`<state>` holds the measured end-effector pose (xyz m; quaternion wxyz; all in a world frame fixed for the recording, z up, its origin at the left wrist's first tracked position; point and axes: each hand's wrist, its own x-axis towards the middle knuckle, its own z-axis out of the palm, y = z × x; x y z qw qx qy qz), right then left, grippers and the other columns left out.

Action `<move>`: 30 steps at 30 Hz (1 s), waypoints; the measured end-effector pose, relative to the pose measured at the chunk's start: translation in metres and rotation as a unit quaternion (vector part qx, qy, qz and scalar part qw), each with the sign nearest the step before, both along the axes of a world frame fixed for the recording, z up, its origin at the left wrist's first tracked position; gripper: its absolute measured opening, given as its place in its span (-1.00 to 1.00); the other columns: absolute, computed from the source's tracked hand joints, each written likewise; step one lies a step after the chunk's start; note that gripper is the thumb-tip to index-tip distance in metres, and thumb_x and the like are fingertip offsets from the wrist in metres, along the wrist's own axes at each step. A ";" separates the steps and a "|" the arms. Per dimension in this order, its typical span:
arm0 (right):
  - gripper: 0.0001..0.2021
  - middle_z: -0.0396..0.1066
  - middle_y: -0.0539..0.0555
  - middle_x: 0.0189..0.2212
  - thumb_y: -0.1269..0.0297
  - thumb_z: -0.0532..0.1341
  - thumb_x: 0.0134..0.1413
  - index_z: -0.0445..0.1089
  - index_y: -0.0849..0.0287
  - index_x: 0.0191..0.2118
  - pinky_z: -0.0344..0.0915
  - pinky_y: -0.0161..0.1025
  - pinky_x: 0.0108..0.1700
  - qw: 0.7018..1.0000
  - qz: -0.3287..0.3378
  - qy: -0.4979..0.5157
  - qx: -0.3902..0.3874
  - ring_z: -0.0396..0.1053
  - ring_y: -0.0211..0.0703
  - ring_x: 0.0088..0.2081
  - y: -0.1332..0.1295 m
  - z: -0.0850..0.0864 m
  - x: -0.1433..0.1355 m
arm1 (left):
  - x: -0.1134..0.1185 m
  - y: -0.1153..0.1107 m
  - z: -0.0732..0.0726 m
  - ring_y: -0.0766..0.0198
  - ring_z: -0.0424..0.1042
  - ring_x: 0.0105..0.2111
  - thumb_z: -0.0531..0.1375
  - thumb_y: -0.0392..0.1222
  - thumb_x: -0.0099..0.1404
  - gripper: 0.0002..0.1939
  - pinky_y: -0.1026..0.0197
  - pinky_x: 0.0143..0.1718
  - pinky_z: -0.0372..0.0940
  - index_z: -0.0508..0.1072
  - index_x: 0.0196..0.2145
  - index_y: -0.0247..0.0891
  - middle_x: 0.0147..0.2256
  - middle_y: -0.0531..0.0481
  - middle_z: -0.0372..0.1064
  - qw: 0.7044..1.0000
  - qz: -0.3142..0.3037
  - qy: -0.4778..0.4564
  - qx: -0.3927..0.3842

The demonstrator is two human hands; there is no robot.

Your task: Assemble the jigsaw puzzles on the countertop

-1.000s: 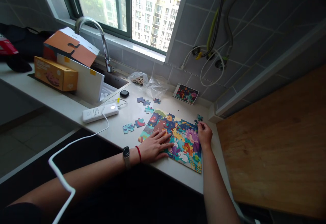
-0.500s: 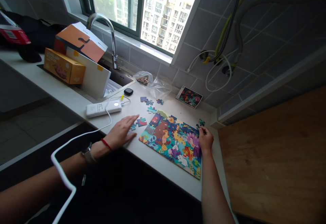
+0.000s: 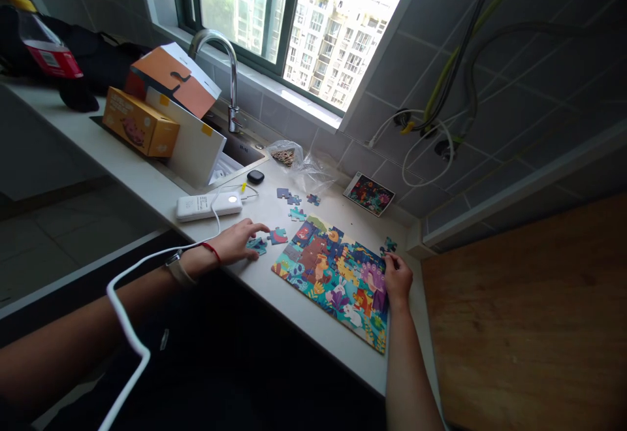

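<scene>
A colourful animal jigsaw puzzle (image 3: 337,281), largely joined together, lies flat on the counter. My left hand (image 3: 238,243) is at its left, thumb and fingers apart around a loose teal jigsaw piece (image 3: 257,246) on the counter. Beside those fingertips lies a red and teal piece (image 3: 278,236). My right hand (image 3: 398,277) is at the puzzle's right edge, fingers pinched on a dark jigsaw piece (image 3: 383,253), mostly hidden by the fingertips. Another dark loose piece (image 3: 390,244) lies just beyond. Several more loose pieces (image 3: 296,213) are scattered behind the puzzle.
A small picture card (image 3: 369,193) leans by the tiled wall. Behind the loose pieces is a clear plastic bag (image 3: 313,170). A white power bank (image 3: 209,206) with a trailing cable (image 3: 122,313), a black case (image 3: 255,177), boxes (image 3: 140,124) and a sink (image 3: 242,150) are leftward.
The view has shifted slightly. My left hand's index finger has bent and its thumb and fingers now frame the teal piece. My right hand stays pinched at the puzzle's right edge.
</scene>
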<state>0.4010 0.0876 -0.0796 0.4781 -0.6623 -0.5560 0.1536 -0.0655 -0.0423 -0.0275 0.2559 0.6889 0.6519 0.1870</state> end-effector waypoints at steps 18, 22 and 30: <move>-0.50 0.67 0.29 -0.26 -0.19 0.21 -0.04 0.62 0.16 -0.28 0.41 0.03 -0.04 1.000 0.001 -0.005 -0.011 0.58 0.28 -0.13 0.001 -0.001 0.000 | 0.056 0.009 0.001 0.22 0.55 -0.37 0.29 -0.01 0.33 -0.71 0.26 -0.26 0.39 0.69 -0.15 -0.23 -0.34 -0.04 0.62 0.983 -0.082 -0.162 0.009; -0.49 0.67 0.29 -0.26 -0.20 0.20 -0.03 0.63 0.17 -0.28 0.43 0.00 -0.07 1.000 0.008 -0.003 -0.014 0.59 0.26 -0.15 0.002 -0.002 0.000 | 0.062 0.013 -0.004 0.21 0.55 -0.34 0.27 -0.12 0.34 -0.78 0.25 -0.20 0.38 0.71 -0.16 -0.17 -0.33 0.00 0.63 0.987 -0.116 -0.106 0.014; -0.48 0.67 0.30 -0.25 -0.19 0.21 -0.05 0.64 0.19 -0.27 0.41 0.01 -0.08 1.000 0.010 -0.001 -0.021 0.58 0.28 -0.13 0.001 0.001 -0.002 | 0.052 0.010 -0.009 0.16 0.55 -0.26 0.24 -0.20 0.33 -0.77 0.21 -0.16 0.38 0.69 -0.15 -0.17 -0.25 -0.06 0.62 0.990 -0.126 -0.037 0.045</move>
